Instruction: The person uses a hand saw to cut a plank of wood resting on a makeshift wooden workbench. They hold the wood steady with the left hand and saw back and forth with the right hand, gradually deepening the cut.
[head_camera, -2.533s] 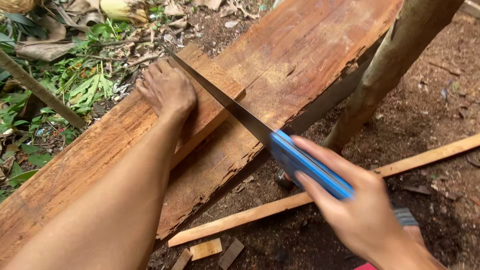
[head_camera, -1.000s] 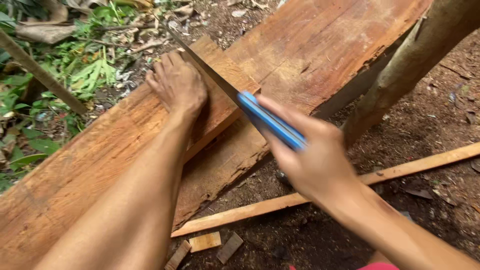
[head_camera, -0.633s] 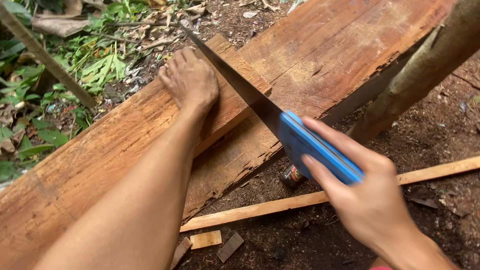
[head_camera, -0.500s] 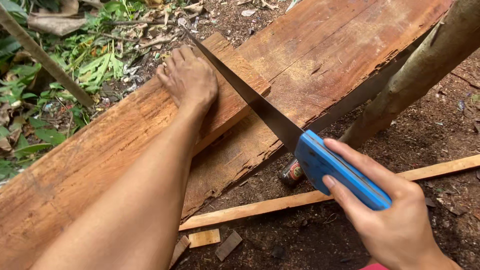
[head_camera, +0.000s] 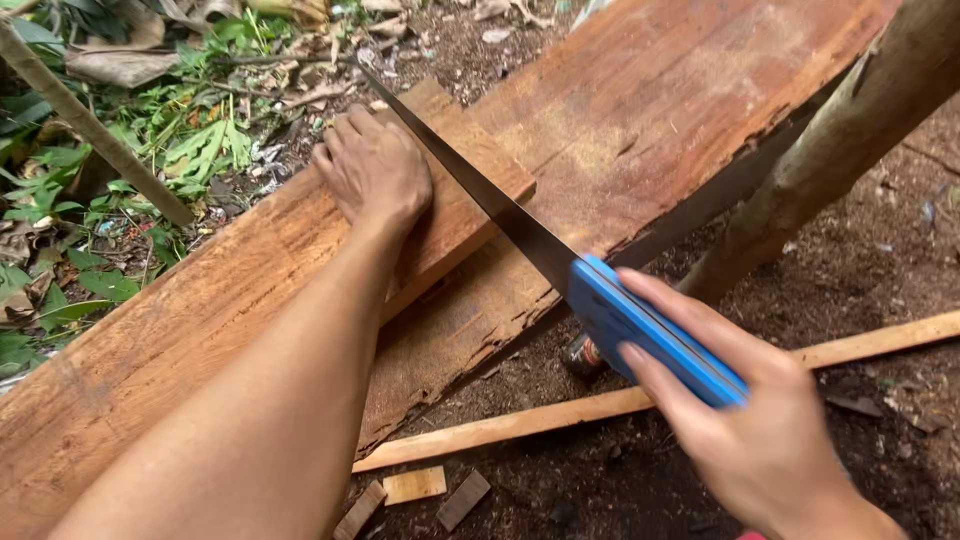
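Observation:
My left hand (head_camera: 372, 172) presses flat on a reddish-brown plank (head_camera: 190, 330), close to its cut end. That plank lies on top of a wider rough board (head_camera: 640, 110). My right hand (head_camera: 745, 420) grips the blue handle (head_camera: 650, 328) of a hand saw. Its dark blade (head_camera: 470, 180) runs diagonally up and left across the plank, just right of my left hand's fingers.
A thick wooden post (head_camera: 840, 150) leans at the right. A thin pale strip of wood (head_camera: 620, 405) lies on the dirt below, with small offcuts (head_camera: 415, 490) near it. Green leaves and a thin stick (head_camera: 90, 125) are at the left.
My right hand has stroked the saw forward and pulled it back along the cut. It now sits slightly forward of half a second ago. My left hand stays on the plank.

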